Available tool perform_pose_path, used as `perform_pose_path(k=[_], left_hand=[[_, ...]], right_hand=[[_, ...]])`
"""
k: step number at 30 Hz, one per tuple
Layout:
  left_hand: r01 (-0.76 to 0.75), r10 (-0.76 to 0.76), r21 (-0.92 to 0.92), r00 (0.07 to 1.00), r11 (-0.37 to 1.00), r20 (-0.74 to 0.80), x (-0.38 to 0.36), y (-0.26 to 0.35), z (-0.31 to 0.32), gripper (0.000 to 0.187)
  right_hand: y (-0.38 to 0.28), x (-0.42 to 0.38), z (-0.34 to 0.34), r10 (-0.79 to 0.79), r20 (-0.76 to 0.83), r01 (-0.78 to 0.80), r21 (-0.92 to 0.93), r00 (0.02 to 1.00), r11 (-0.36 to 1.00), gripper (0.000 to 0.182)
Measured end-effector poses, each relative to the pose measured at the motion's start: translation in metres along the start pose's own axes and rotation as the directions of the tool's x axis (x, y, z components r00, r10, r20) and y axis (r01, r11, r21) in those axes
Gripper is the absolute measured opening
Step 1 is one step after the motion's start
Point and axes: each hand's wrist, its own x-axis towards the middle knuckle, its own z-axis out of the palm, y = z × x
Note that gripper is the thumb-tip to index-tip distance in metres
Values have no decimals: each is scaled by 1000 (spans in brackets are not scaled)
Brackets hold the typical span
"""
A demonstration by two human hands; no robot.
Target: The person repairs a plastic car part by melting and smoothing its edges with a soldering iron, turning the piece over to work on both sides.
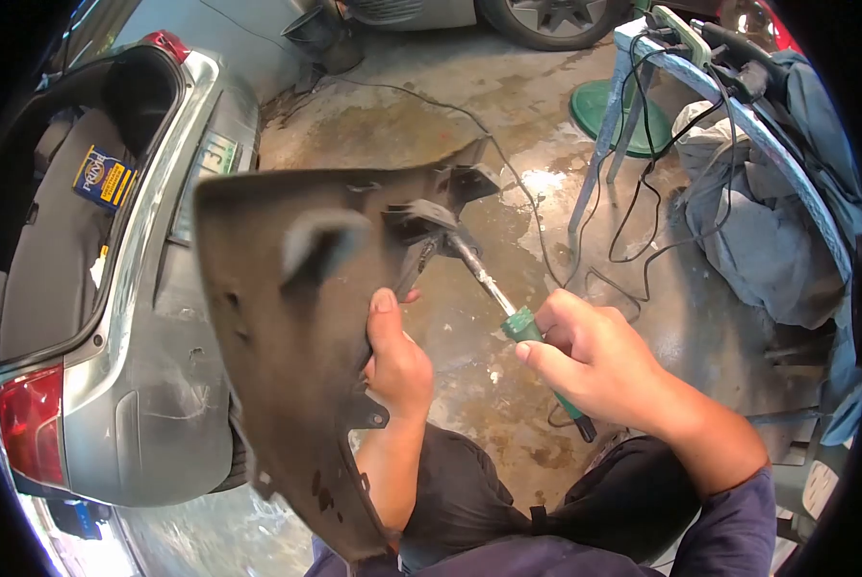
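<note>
A large dark plastic panel (296,317) stands tilted in front of me, its left part slightly blurred. My left hand (397,361) grips the panel's right edge, thumb on the near face and the other fingers mostly hidden behind. In my right hand (590,351) is a tool with a green handle (521,327) and a metal shaft, held between thumb and curled fingers. The shaft points up and left, and its dark tip meets a bracket (421,219) near the panel's upper right. A cord trails from around the handle's lower end.
At left stands a silver car (162,404) with its trunk open and a blue-yellow package (104,178) inside. To the right are a blue frame (777,144) with black cables, grey cloth (739,221) and a round green lid (609,115). A black bucket (325,40) sits behind.
</note>
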Motion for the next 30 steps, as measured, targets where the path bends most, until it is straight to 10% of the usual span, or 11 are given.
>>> perform_pose_path(k=[30], left_hand=[[-346,340,449,936,824,96,8,20,0,26]], right_hand=[[-3,-2,1,21,-8,-19,176,1000,984,32]])
